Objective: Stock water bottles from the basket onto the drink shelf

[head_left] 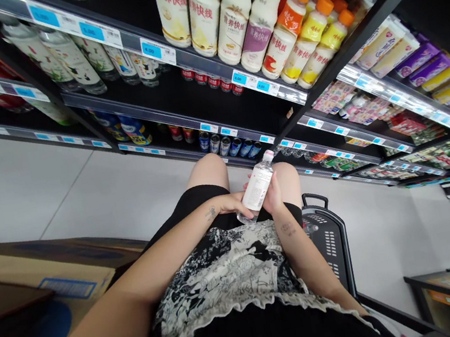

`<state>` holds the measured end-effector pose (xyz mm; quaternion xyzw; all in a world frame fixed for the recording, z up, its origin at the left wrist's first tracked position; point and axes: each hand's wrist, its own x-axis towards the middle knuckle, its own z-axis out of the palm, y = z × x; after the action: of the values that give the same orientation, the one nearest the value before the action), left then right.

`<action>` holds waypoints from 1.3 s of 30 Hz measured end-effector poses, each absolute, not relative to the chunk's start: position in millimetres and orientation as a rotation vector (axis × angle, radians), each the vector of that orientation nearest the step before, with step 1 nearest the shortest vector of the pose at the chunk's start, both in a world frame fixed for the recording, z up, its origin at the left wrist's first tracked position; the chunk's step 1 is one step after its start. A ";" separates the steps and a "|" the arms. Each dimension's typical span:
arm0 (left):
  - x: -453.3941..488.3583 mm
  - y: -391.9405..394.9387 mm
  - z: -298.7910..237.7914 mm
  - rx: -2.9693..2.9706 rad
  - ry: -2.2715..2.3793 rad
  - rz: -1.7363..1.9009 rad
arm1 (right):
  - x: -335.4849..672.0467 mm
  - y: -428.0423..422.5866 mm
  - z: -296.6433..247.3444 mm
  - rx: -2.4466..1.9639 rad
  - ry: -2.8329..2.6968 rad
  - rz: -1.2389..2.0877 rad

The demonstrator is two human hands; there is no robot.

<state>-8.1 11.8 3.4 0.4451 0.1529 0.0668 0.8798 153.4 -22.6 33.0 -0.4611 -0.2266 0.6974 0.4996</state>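
Note:
A clear plastic bottle [256,186] with a white label and a pinkish cap is held over my lap, tilted with its cap pointing away from me. My left hand [233,204] wraps round its lower part from the left, the thumb lying across the label's lower end. On the other side, my right hand [273,195] supports the bottle along its right edge, fingers curled behind it. Small print covers the label side facing me. Part of the fingers of both hands is hidden behind the bottle.
Ahead stand dark shelves with price tags [158,51], milk drink bottles [232,22], clear labelled bottles [73,61] and small cans [225,146]. A black shopping basket [328,237] is at my right with a bottle inside. Cardboard boxes [74,276] stand at my left.

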 end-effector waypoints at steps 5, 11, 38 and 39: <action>-7.8 12.1 5.8 0.945 0.302 0.144 | 153.3 -22.9 34.4 -1.130 -0.568 1.694; -7.3 11.8 6.5 0.922 0.319 0.137 | 153.9 -23.1 35.1 -1.114 -0.561 1.697; -6.5 10.9 6.2 0.885 0.386 0.111 | 156.0 -22.3 31.4 -1.044 -0.490 1.708; -6.5 10.9 6.1 0.885 0.382 0.113 | 156.0 -22.4 31.2 -1.047 -0.491 1.707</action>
<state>-6.5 10.9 6.1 0.4251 0.1835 0.0543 0.8847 156.0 -22.4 31.2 -0.4355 -0.2044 0.7102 0.5139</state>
